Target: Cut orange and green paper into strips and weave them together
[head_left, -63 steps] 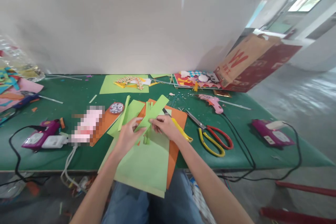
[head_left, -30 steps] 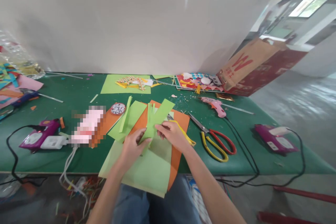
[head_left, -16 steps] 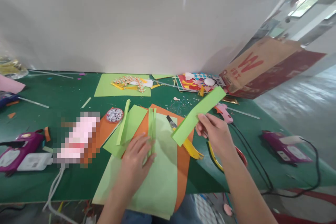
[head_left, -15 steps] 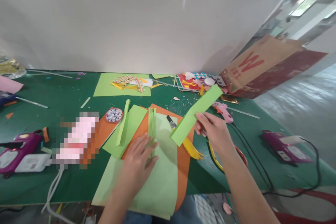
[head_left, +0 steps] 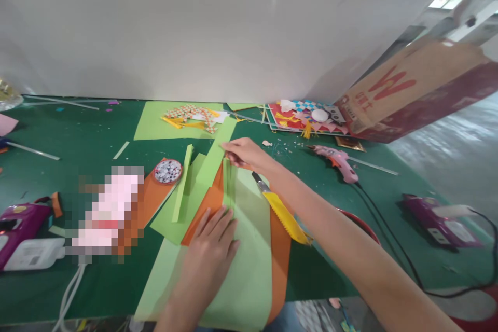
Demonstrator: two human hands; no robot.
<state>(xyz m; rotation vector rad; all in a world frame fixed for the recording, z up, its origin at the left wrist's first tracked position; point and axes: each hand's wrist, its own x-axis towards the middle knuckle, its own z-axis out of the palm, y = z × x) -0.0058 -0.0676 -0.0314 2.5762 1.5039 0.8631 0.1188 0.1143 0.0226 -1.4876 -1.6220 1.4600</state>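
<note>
My right hand (head_left: pixel 244 154) pinches a flat strip of bright green paper (head_left: pixel 218 153) by its right edge, over the middle of the work pile. Fingers stretched out, my left hand (head_left: pixel 213 244) lies flat on the pale green sheet (head_left: pixel 245 280), its fingertips at the lower end of a folded green strip (head_left: pixel 226 181). Another folded green strip (head_left: pixel 182 184) rests to the left on a bright green sheet (head_left: pixel 165 225). Orange paper (head_left: pixel 280 264) shows beneath the pale sheet. Right of the pile lies a yellow utility knife (head_left: pixel 286 218) with its dark tip pointing away.
A round dish of googly eyes (head_left: pixel 167 171) sits left of the pile. On the right are a pink glue gun (head_left: pixel 336 161), a purple power strip (head_left: pixel 441 220) with cables and a paper bag (head_left: pixel 412 88). Paper crafts (head_left: pixel 190 115) lie along the white board (head_left: pixel 194 31).
My right hand has carried the green strip leftward from beside the glue gun to above the pile. My left hand stays on the sheet, shifted slightly. The view has moved a little.
</note>
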